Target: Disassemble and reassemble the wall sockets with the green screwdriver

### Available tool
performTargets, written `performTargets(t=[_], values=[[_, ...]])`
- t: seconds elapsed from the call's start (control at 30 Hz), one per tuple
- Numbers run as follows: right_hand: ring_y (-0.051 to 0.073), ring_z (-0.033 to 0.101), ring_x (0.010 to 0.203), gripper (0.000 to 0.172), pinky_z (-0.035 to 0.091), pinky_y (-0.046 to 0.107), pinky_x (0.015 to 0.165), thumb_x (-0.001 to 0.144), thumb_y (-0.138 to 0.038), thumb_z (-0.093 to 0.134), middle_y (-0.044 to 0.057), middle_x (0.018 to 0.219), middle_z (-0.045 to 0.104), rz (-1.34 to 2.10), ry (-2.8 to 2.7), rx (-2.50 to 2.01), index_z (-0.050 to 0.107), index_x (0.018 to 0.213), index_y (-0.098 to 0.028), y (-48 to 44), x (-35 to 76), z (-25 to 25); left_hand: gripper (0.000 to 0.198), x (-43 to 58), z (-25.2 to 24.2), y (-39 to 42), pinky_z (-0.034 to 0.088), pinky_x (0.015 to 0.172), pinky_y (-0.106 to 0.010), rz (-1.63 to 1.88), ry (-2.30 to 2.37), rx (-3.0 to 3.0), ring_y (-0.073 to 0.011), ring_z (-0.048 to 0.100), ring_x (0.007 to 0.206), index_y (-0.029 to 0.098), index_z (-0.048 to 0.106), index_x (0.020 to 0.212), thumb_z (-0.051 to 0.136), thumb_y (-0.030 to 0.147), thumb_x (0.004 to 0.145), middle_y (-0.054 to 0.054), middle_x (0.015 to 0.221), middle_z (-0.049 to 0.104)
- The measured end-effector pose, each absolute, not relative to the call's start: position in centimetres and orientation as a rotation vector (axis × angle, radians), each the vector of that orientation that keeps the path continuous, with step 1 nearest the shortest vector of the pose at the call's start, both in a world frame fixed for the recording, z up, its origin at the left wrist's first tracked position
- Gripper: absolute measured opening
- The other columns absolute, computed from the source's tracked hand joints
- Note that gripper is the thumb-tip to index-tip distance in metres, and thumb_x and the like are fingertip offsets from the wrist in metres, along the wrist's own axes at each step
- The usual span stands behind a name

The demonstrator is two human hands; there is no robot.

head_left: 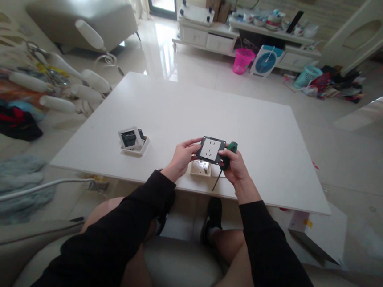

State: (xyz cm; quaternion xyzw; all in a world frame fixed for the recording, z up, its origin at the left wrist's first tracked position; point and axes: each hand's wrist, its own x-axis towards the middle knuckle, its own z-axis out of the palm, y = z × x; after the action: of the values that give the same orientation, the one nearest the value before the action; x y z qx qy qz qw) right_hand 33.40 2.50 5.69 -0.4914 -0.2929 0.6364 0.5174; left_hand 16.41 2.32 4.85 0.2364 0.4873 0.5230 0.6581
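Observation:
Above the white table [194, 112], a wall socket [210, 149] with a white face and dark frame is held up, its slots toward me. My left hand [184, 157] grips its left edge, fingers closed. My right hand [235, 166] pinches the right edge with the thumb and also holds a screwdriver [232, 147] with a green and black handle, its shaft pointing down. Just under the socket sits a white mounting box [200, 168], partly covered, with small metal bits inside that I cannot make out. A white cover frame [121, 138] leans on another box [136, 151] at the left.
The table's front edge runs just above my knees. A lamp with several white arms [89, 81] stands left of the table. Farther off are a pink basket [243, 62], a blue fan [266, 60] and a low cabinet [217, 43]. A carton [321, 233] lies at the lower right.

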Motion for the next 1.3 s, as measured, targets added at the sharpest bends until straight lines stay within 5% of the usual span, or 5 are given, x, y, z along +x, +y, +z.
performTargets(t=[0.4,0.6,0.73,1.03,1.3], values=[[0.008,0.048,0.054,0.035,0.028,0.019,0.042,0.049,-0.027,0.077,-0.006,0.064,0.06,1.175,-0.516,-1.225,0.063,0.08,-0.021,3.4,34.2,5.4,0.035,16.0,4.5,2.5,0.055,0.069,-0.029,1.097,1.217,0.866,-0.016,0.07,0.075,0.016,0.071,0.111,0.068,0.009,0.076,-0.008,0.102,0.074],[0.011,0.051,0.055,0.035,0.03,0.022,0.043,0.051,-0.027,0.078,-0.002,0.065,0.066,0.989,-0.668,-1.406,0.072,0.083,-0.016,3.5,34.3,4.9,0.021,14.9,2.5,2.5,0.051,0.104,-0.043,0.749,1.49,1.687,-0.0282,0.064,0.111,0.017,0.075,0.093,0.069,0.008,0.075,-0.013,0.116,0.067],[0.015,0.058,0.062,0.032,0.044,0.028,0.053,0.055,-0.027,0.078,0.001,0.069,0.07,0.918,-0.808,-1.463,0.076,0.084,-0.014,3.5,34.4,4.2,0.029,14.5,0.9,1.8,0.043,0.113,-0.05,0.374,1.508,1.987,-0.0384,0.051,0.135,0.015,0.077,0.106,0.066,0.012,0.079,-0.02,0.136,0.062],[0.02,0.065,0.07,0.029,0.051,0.032,0.063,0.062,-0.028,0.077,0.004,0.075,0.074,0.83,-0.978,-1.496,0.078,0.087,-0.015,3.7,35.0,3.5,0.03,14.0,0.0,1.7,0.042,0.114,-0.048,0.01,1.465,2.186,-0.0383,0.05,0.141,0.008,0.076,0.111,0.056,0.016,0.089,-0.028,0.152,0.054],[0.019,0.063,0.068,0.029,0.05,0.031,0.063,0.061,-0.028,0.078,0.003,0.073,0.072,0.828,-0.975,-1.495,0.077,0.086,-0.014,3.7,35.0,3.3,0.028,13.4,-0.1,2.3,0.041,0.116,-0.046,-0.109,1.463,2.228,-0.0336,0.051,0.139,0.01,0.075,0.107,0.055,0.014,0.088,-0.025,0.139,0.063]])
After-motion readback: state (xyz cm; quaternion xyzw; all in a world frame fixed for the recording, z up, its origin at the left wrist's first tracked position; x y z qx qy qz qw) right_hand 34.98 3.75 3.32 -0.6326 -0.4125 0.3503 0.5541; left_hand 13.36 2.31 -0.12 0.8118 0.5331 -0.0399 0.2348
